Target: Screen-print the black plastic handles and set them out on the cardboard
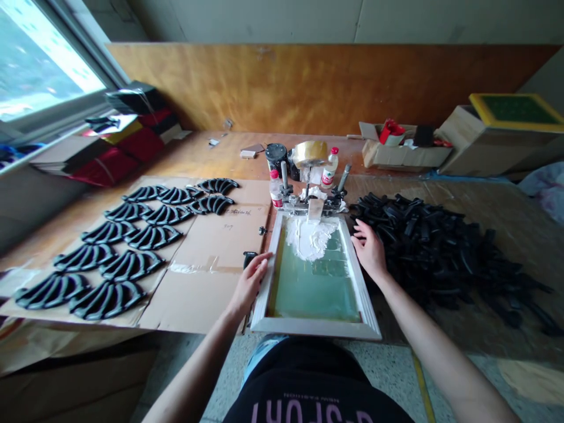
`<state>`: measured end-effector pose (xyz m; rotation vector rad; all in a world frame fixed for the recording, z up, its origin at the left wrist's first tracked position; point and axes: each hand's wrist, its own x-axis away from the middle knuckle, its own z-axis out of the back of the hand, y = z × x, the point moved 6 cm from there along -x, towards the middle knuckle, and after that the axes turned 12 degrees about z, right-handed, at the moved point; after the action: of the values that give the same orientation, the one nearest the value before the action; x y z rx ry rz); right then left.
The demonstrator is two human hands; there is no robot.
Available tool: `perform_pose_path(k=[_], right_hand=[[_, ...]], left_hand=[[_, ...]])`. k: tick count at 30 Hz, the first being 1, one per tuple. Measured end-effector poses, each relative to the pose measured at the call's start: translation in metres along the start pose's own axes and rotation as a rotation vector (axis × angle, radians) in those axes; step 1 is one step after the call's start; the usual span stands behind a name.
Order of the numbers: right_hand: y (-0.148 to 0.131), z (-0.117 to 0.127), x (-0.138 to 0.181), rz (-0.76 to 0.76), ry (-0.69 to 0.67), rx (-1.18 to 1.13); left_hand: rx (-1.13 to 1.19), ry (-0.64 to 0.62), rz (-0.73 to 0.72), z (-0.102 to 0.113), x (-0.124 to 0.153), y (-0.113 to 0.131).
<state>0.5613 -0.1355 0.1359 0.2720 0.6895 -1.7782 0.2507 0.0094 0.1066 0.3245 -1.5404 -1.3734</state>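
One printing screen (315, 273), green mesh (312, 296) smeared white, by tabletop's (207, 155) front edge; left hand (249, 285), finger closure unclear; right hand (370, 251), fingers apart.

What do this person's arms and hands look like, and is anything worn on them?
The left hand and right hand are ungloved. Both forearms are bare, with no sleeve, watch or bracelet visible. The black shirt has purplish lettering.

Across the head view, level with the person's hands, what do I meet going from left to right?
Fanned groups of black curved parts → left hand → white-framed printing screen → right hand → loose heap of black parts.
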Motion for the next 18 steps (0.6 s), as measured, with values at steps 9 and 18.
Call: perform_pose_path(k=[9,18], right_hand=[[-0.056,-0.080,-0.099,0.237,-0.324,0.059],[-0.081,-0.078,-0.037,0.531,-0.500,-0.018]], left_hand=[[-0.030,0.023,0.032,-0.015,-0.036,-0.058],[0.009,-0.009,0.063,-0.016,-0.034,-0.060]])
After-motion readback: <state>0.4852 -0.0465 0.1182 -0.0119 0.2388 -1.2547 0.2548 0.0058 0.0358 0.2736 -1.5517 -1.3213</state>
